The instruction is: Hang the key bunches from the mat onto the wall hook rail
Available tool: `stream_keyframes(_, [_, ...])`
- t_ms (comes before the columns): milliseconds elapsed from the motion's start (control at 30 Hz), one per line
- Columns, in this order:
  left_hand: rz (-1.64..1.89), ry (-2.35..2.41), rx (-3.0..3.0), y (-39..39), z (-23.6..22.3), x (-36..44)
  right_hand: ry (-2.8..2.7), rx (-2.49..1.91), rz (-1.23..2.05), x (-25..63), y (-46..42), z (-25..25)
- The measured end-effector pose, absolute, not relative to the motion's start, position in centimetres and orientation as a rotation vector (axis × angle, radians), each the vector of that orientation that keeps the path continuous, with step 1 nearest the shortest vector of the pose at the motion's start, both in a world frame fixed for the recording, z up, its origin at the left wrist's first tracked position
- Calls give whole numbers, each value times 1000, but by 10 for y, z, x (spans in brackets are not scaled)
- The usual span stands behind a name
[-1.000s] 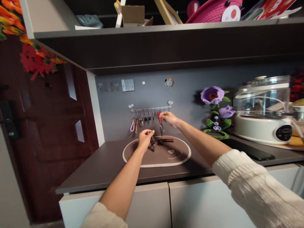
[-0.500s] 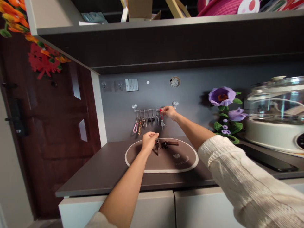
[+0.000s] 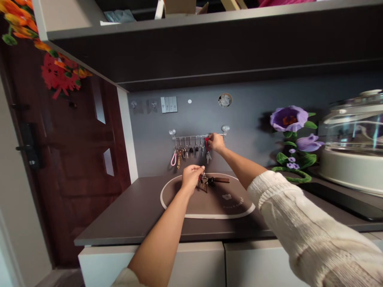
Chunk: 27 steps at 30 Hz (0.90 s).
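Observation:
My right hand (image 3: 216, 142) is closed on a red strap (image 3: 207, 142) at the right part of a wall-mounted hook rail (image 3: 191, 137). A key (image 3: 208, 156) dangles below the strap. Several bunches of keys (image 3: 184, 152) hang along the rail to the left, with a pink loop (image 3: 174, 158) at the far left. My left hand (image 3: 192, 177) pinches a bunch of keys (image 3: 204, 183) above an oval brown mat (image 3: 176, 203). Behind that bunch, a dark key with a brown strap (image 3: 222, 180) lies on the mat.
An overhead shelf (image 3: 209, 44) spans the top. Purple flowers (image 3: 289, 118) stand at right, by a clear-lidded appliance (image 3: 353, 159) and a black phone-like slab (image 3: 341, 201). A dark red door (image 3: 86, 175) is at left; two small hooks (image 3: 143, 105) and switches (image 3: 169, 104) are on the wall.
My right hand has shifted over the red strap, its fingers now turned more downward. The held keys have swung in my left hand. The whole view has shifted slightly.

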<state>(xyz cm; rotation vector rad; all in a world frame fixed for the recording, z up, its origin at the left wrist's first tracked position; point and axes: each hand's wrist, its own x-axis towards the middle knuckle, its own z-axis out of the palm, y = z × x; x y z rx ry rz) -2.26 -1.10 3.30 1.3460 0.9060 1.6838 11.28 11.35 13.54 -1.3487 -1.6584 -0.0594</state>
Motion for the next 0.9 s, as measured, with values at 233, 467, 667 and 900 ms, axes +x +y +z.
stream_keyframes(233, [1680,912,1299,-11,35,-25,-1674,-1337,-60,116,102,120])
stream_keyframes(467, [1737,897,1272,-9,37,-28,-1565,-1221,178,123,95,94])
stream_keyframes(667, [1703,819,1193,-3,35,-31,-1491,-1064,509,113,68,68])
stream_keyframes(900, [1681,700,1091,-5,37,-32,-1553,-819,830,103,18,41])
